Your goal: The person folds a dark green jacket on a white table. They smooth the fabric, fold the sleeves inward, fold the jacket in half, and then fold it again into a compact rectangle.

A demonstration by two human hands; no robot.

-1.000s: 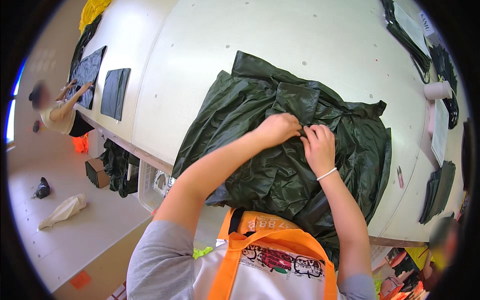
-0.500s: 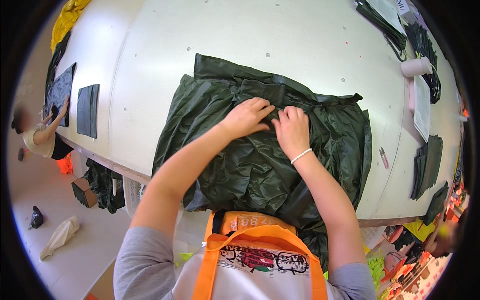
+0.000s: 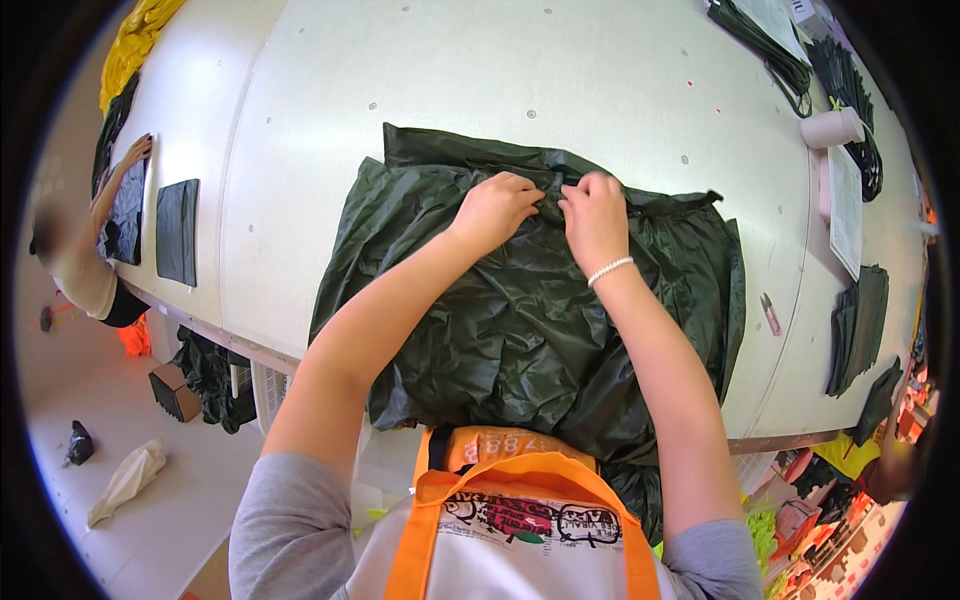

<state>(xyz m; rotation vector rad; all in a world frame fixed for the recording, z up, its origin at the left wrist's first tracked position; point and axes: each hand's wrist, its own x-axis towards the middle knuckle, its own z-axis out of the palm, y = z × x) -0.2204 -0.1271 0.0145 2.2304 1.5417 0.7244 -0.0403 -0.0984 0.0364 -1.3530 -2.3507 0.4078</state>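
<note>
A dark green, thin, shiny garment [image 3: 500,335] lies crumpled and spread on the white table in front of me, its lower part hanging over the near edge at my apron. What kind of garment it is, I cannot tell. My left hand [image 3: 498,212] pinches the cloth near its upper folded band, fingertips closed. Close to its right, my right hand [image 3: 597,222], with a white bead bracelet on the wrist, pinches the same band. A small gap of cloth separates the two hands.
On the white table [image 3: 440,70], thread snips [image 3: 770,314] lie right of the garment. Further right are a white cup [image 3: 832,130], paper sheets and dark folded pieces [image 3: 858,330]. A dark folded piece [image 3: 177,232] lies left, near a co-worker [image 3: 80,255] handling dark cloth.
Both my hands have moved slightly away from me, up to the garment's upper band, and their fingertips have closed on the cloth. The co-worker at left has reached farther across the table.
</note>
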